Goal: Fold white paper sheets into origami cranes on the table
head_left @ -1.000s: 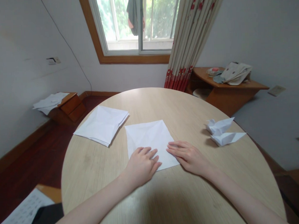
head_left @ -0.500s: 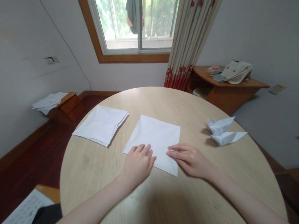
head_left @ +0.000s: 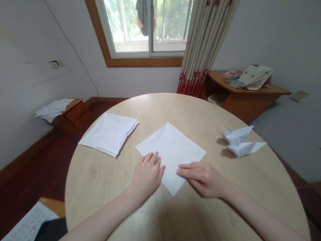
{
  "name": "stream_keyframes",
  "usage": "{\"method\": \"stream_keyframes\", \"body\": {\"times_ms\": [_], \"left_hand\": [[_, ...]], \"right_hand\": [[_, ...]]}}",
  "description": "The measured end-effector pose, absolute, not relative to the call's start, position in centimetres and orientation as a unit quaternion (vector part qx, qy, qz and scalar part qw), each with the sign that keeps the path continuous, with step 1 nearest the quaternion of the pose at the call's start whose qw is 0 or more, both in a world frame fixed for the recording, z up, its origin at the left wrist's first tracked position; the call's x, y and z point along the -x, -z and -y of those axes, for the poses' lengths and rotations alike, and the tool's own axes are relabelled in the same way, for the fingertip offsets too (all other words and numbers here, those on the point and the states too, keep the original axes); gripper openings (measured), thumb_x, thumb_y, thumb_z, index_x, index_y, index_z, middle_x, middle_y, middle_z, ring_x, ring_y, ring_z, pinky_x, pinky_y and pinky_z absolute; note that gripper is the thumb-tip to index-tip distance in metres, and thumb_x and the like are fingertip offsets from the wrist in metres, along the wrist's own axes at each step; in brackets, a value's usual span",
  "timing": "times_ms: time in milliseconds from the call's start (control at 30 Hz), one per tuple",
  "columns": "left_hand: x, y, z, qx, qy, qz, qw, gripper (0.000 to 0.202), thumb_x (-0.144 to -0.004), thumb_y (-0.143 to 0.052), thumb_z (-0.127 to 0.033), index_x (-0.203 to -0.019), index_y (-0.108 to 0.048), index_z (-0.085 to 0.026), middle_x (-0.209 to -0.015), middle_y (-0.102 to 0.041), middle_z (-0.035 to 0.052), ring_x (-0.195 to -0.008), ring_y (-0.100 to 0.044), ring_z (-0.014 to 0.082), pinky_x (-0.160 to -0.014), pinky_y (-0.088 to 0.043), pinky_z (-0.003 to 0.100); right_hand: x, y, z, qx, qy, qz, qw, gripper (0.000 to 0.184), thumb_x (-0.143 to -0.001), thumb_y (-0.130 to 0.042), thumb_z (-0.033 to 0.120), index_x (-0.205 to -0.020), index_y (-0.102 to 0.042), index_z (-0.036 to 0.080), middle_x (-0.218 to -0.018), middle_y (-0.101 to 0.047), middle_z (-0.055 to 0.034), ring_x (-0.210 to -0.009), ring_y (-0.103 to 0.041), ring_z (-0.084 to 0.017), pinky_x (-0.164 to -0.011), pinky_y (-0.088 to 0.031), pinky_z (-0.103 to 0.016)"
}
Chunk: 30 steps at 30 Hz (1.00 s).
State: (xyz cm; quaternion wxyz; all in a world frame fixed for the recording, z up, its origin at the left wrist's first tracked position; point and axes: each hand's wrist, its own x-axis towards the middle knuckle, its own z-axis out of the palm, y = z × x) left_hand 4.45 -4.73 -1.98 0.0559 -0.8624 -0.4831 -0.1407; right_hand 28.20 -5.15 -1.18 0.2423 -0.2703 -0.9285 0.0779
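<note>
A white square sheet of paper (head_left: pixel 174 144) lies flat on the round wooden table, one corner pointing toward me. My left hand (head_left: pixel 148 171) rests with its fingertips on the sheet's left lower edge, fingers out and holding nothing. On the right lower edge, my right hand (head_left: pixel 200 177) presses its outstretched fingertips down on the paper, its thumb side low near the edge. Faint creases show near the sheet's far corner. To the left is a stack of white paper sheets (head_left: pixel 108 133). Two folded paper cranes (head_left: pixel 242 149) sit at the right.
The table (head_left: pixel 160 103) has a curved edge all round. At lower left, a dark phone (head_left: pixel 50 232) lies on printed paper beside the table. A small cabinet (head_left: pixel 77 114) with papers stands left, and a corner desk (head_left: pixel 254 96) with a cloth bag stands right, near the curtain (head_left: pixel 197 63).
The sheet has turned clockwise under my hands, so a corner now points at me. Both hands have shifted slightly with it; the stack and folded pieces stay in place.
</note>
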Motion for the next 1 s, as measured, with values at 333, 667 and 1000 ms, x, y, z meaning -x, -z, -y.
{"method": "stream_keyframes", "body": {"times_ms": [333, 667, 1000], "left_hand": [[-3.9, 3.8, 3.7, 0.877, 0.141, 0.458, 0.040, 0.040, -0.097, -0.041, -0.030, -0.129, -0.051, -0.008, -0.136, -0.051, 0.0184, -0.129, -0.047, 0.0287, -0.103, -0.044, 0.044], [-3.9, 4.9, 3.2, 0.891, 0.124, 0.431, 0.067, 0.040, -0.099, -0.041, -0.025, -0.132, -0.046, -0.003, -0.140, -0.044, 0.0209, -0.132, -0.041, 0.0302, -0.104, -0.044, 0.046], [-4.0, 4.4, 3.8, 0.905, 0.125, 0.407, 0.004, 0.038, -0.093, -0.034, -0.002, -0.129, -0.046, -0.006, -0.140, -0.046, 0.0187, -0.131, -0.043, 0.0242, -0.106, -0.044, 0.039]], "right_hand": [[-27.0, 1.0, 6.0, 0.225, -0.150, 0.932, 0.239, 0.043, -0.087, -0.040, 0.007, -0.123, -0.061, 0.018, -0.114, -0.069, -0.0082, -0.113, -0.061, -0.017, -0.093, -0.054, -0.030], [-28.8, 2.4, 4.0, 0.327, -0.108, 0.915, 0.209, 0.038, -0.093, -0.047, 0.019, -0.129, -0.056, 0.024, -0.136, -0.054, -0.0073, -0.131, -0.044, -0.022, -0.107, -0.041, -0.045], [-29.2, 2.8, 3.7, 0.387, -0.104, 0.909, 0.110, 0.048, -0.096, -0.044, 0.039, -0.143, -0.036, 0.032, -0.153, -0.029, -0.0053, -0.142, -0.018, -0.028, -0.111, -0.027, -0.058]]}}
